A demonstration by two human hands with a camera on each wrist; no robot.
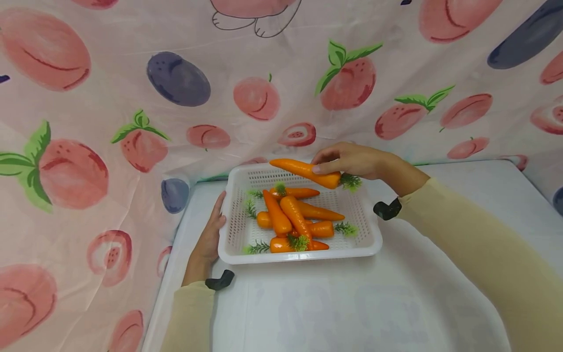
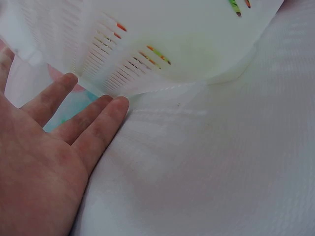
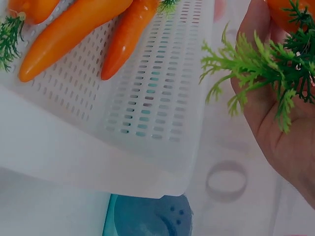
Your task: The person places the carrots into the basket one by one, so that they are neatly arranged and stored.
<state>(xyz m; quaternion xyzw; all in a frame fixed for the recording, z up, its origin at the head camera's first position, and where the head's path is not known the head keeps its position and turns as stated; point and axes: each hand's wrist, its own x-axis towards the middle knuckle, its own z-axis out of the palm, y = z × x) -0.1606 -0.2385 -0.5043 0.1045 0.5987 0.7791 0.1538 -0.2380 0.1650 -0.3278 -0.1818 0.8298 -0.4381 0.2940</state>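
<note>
A white perforated plastic basket (image 1: 301, 255) holds several orange carrots (image 1: 277, 215) with green leafy tops, piled in its middle. Over the basket's far right part, my right hand (image 1: 347, 160) pinches one carrot (image 1: 299, 168) between thumb and fingers. Its tip points left, and its green top (image 3: 266, 69) hangs beneath the hand in the right wrist view. My left hand (image 1: 208, 239) is at the basket's left side. In the left wrist view, straight fingers (image 2: 106, 123) of that hand touch the slotted wall (image 2: 103, 54) from outside.
The basket stands on a white-covered table (image 1: 334, 303). Behind and to the left hangs a pink curtain (image 1: 246, 54) printed with fruit, close to the table's far edge. Each wrist wears a black device (image 1: 387, 210).
</note>
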